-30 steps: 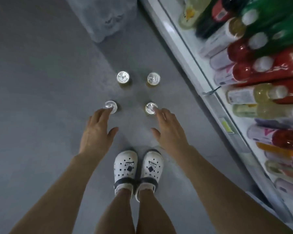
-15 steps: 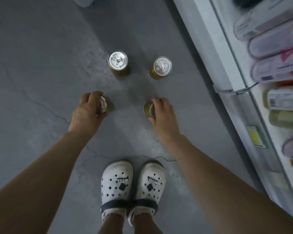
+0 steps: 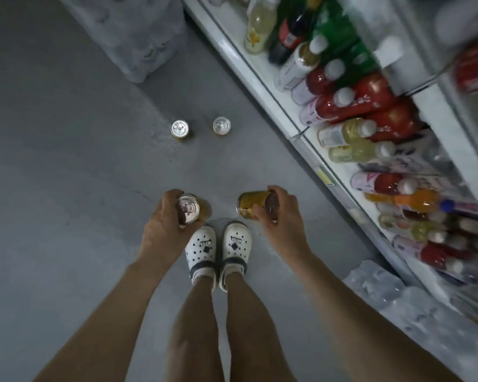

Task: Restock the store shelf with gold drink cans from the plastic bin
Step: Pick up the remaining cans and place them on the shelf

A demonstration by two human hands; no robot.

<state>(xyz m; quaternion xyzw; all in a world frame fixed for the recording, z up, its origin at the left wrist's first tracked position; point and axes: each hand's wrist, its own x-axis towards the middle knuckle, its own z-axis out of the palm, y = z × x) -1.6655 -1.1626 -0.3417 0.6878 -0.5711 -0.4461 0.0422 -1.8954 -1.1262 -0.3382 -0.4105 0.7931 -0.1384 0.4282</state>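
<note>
Toward seven o'clock the left hand (image 3: 163,224) wrapped curled fingers round the first gold can (image 3: 189,209), lid up. At five the right hand (image 3: 282,219) gripped the second gold can (image 3: 253,204), which lay tilted nearly sideways. It wanted righting before it went up. Two spare cans (image 3: 180,129) stood on the floor (image 3: 66,161) near twelve. From one to four o'clock the shelf (image 3: 260,86) looked crammed with bottles (image 3: 342,103). Blur possibly hid a free slot, and no bin showed.
</note>
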